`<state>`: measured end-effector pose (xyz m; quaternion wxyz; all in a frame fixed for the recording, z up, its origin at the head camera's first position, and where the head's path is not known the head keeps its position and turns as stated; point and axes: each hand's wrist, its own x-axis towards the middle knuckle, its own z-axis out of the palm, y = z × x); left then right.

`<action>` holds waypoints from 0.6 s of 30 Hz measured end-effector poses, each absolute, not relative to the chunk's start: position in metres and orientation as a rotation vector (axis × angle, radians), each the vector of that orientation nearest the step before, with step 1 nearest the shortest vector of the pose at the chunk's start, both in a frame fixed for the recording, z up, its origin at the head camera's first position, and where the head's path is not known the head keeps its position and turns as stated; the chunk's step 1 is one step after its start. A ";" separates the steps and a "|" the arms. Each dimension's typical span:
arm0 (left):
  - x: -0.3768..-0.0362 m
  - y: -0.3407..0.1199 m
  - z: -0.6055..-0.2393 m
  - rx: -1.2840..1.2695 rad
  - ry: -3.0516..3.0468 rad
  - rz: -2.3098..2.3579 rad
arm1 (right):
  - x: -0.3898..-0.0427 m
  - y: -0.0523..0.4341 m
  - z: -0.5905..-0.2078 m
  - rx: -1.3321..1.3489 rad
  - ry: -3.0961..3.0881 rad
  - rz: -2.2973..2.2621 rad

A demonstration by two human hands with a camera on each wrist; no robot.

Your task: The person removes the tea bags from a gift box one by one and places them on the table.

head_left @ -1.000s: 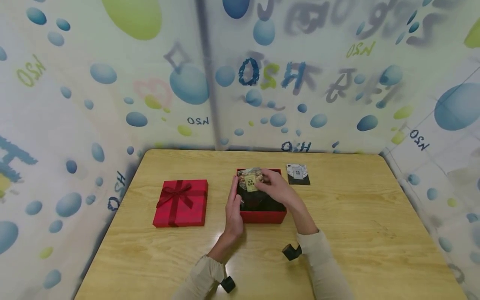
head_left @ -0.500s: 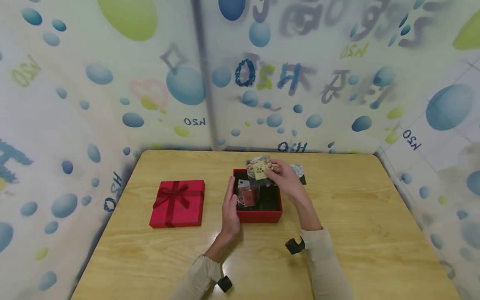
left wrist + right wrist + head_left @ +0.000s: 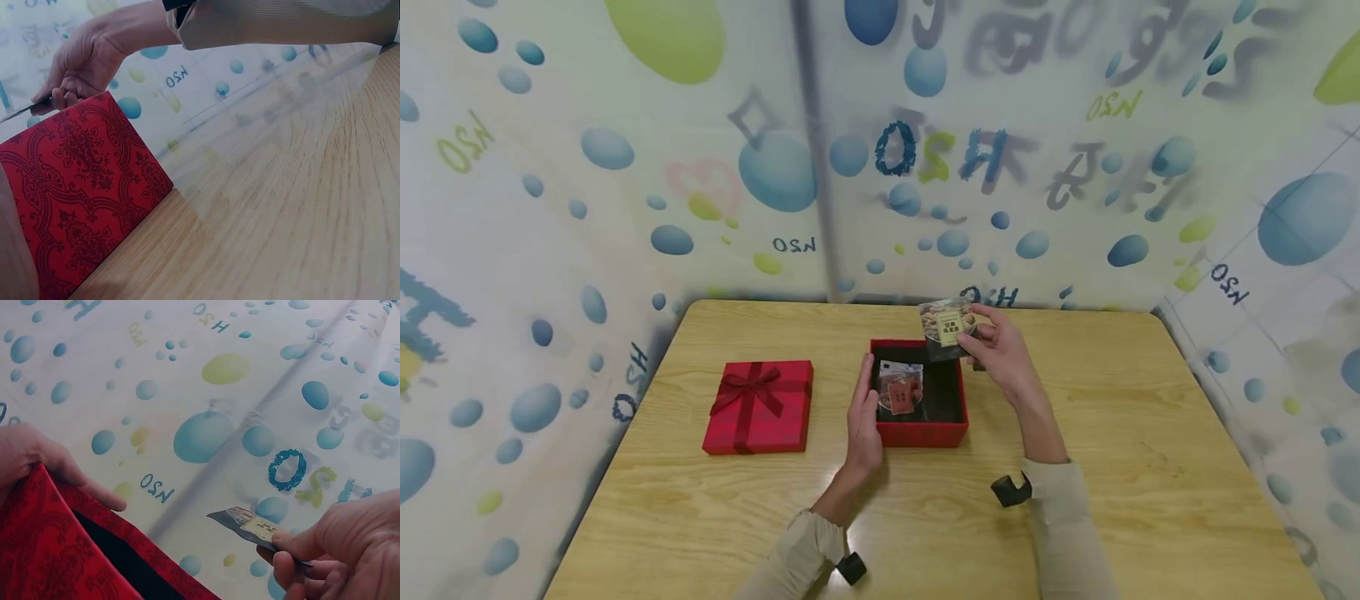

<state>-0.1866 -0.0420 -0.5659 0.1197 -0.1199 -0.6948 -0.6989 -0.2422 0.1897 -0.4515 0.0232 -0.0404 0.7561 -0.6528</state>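
An open red box (image 3: 922,433) with a black lining stands mid-table. Inside it lies a small clear packet with a red label (image 3: 900,392). My left hand (image 3: 863,417) rests against the box's left wall (image 3: 44,544), fingers straight along it. My right hand (image 3: 1003,354) pinches a snack packet with a yellow label (image 3: 947,327) above the box's far right corner; the same snack packet (image 3: 250,526) shows edge-on in the right wrist view. The left wrist view shows the box's patterned red side (image 3: 75,187) and my right hand (image 3: 78,65) beyond it.
The red lid with a ribbon bow (image 3: 760,406) lies flat to the left of the box. Bare wooden table (image 3: 1150,433) stretches to the right and front. Walls draped in a bubble-print sheet (image 3: 625,167) close in the table on three sides.
My right hand has lifted the yellow-labelled packet out of the box and carried it up and to the right, uncovering the red-labelled packet inside. The left hand stayed on the box.
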 end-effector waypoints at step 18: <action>-0.186 -0.042 -0.567 -0.392 -2.043 -1.979 | -0.242 0.230 -0.455 -0.062 2.432 -2.047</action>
